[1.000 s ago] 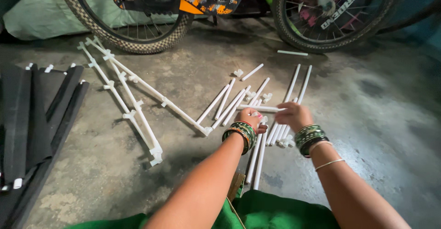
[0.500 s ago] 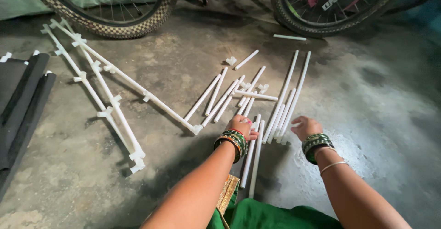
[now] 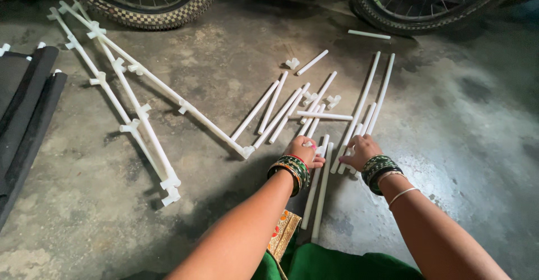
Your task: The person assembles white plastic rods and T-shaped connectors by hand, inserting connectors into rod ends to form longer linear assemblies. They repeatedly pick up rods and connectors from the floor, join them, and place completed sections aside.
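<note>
Both hands rested low on the concrete floor (image 3: 460, 117) among loose white tubes (image 3: 323, 187). The left hand (image 3: 302, 151) had its fingers curled shut on a tube's upper end. The right hand (image 3: 364, 150) lay fingers-down, slightly spread, on neighbouring tubes. A jointed tube frame (image 3: 140, 111) lay well to the left, bicycle wheels (image 3: 393, 10) beyond.
</note>
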